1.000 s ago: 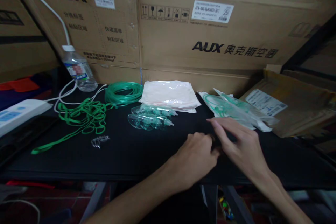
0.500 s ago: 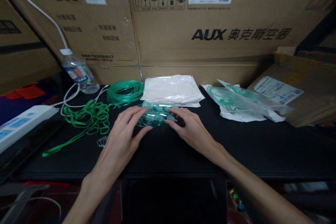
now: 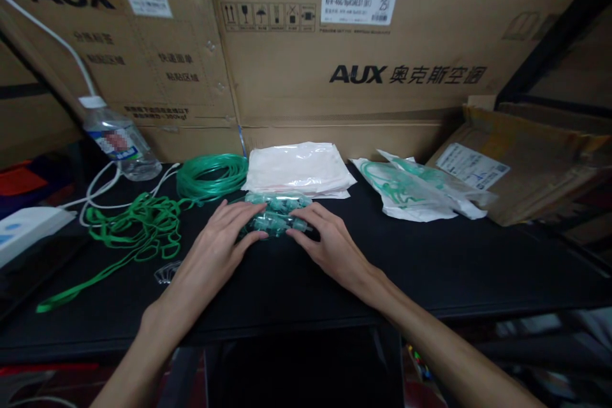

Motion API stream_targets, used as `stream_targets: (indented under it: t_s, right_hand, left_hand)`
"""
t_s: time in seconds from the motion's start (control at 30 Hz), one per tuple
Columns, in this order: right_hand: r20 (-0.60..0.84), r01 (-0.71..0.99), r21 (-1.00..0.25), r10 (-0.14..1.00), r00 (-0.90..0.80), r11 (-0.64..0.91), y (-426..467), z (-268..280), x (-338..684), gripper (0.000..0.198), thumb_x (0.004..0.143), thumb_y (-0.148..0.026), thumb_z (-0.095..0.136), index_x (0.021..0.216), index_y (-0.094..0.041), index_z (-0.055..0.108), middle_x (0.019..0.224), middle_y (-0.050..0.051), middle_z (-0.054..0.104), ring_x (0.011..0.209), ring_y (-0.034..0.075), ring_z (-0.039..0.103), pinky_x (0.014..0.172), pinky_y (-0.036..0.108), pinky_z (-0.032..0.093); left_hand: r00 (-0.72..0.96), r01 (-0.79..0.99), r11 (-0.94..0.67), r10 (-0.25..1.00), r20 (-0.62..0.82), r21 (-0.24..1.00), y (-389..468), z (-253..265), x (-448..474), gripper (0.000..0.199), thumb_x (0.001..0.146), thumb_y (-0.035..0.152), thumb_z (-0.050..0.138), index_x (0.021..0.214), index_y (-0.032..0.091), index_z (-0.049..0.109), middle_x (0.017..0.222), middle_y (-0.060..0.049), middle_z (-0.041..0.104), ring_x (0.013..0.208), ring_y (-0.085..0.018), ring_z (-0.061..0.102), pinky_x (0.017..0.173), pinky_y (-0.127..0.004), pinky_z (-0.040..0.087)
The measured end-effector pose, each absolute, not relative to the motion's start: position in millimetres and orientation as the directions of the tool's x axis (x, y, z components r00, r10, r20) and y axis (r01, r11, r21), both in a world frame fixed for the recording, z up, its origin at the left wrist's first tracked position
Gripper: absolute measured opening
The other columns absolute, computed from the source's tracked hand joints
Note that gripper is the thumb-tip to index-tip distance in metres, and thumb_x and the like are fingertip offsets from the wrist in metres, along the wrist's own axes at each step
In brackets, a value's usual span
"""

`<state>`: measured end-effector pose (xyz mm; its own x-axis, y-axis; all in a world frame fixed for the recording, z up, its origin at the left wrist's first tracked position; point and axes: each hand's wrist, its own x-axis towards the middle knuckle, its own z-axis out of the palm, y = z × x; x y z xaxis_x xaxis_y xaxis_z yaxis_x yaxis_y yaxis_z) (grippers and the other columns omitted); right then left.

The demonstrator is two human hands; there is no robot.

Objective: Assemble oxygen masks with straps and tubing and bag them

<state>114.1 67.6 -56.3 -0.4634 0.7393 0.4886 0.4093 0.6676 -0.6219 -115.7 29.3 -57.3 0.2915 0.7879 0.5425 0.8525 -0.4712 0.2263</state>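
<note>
Our left hand point(image 3: 220, 239) and right hand point(image 3: 332, 239) are apart, curved around opposite ends of the clear green plastic pieces point(image 3: 268, 223) between them, long axis running hand to hand, neither clearly nearer; whether we grip firmly, we cannot tell

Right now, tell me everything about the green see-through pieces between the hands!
The green see-through pieces look like shiny plastic, curved and bunched in two rows. A narrow tip pokes rightward. They lie on the black tabletop, in front of the white packets. The left hand and right hand curl around the front row's ends; how firmly is unclear.
</note>
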Motion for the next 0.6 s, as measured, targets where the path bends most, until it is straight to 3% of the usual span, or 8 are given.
stream_targets:
  t_s: [0.27,0.4,0.5,0.6]
  right_hand:
    - [0.452,0.344,-0.755,0.824,-0.342,0.558,64.3,-49.8,121.5,0.014,0.091,-0.024,0.07,0.104,-0.02,0.067,0.097,0.005,0.069,0.089,0.02,0.068,0.086,0.035,0.057]
    - [0.391,0.229,-0.852,0.863,-0.322,0.471,50.4,-49.5,133.3,0.019,0.093,-0.034,0.068,0.107,-0.021,0.062,0.101,0.005,0.071,0.087,0.019,0.073,0.08,0.032,0.06]
    - [0.192,0.108,-0.964,0.919,-0.345,0.242,32.5,-50.6,144.7,0.025,0.093,-0.039,0.07,0.11,-0.023,0.06,0.095,0.003,0.074,0.085,0.018,0.074,0.072,0.027,0.059]
    - [0.073,0.008,-0.996,0.911,-0.406,0.084,16.2,-54.0,152.3,0.023,0.095,-0.041,0.07,0.108,-0.024,0.06,0.101,0.004,0.075,0.096,0.018,0.075,0.084,0.028,0.057]
  left_hand:
    - [0.221,0.864,-0.427,0.798,0.561,0.267,30.2,-59.4,-117.5,0.043,0.102,0.048,0.054,0.131,0.019,0.065,0.13,-0.014,0.073,0.125,-0.029,0.066,0.119,-0.058,0.038]
    - [0.246,0.86,-0.432,0.817,0.522,0.272,24.7,-52.3,-112.0,0.041,0.102,0.036,0.057,0.14,0.019,0.059,0.142,-0.012,0.066,0.14,-0.025,0.055,0.123,-0.055,0.033]
    - [0.244,0.868,-0.425,0.815,0.525,0.256,5.8,-45.1,-118.0,0.046,0.102,0.034,0.059,0.145,0.02,0.053,0.149,-0.011,0.06,0.144,-0.023,0.05,0.125,-0.053,0.029]
    - [0.211,0.895,-0.386,0.808,0.55,0.224,-26.4,-42.7,-141.7,0.043,0.099,0.044,0.062,0.136,0.023,0.06,0.138,-0.01,0.066,0.133,-0.025,0.059,0.121,-0.053,0.036]
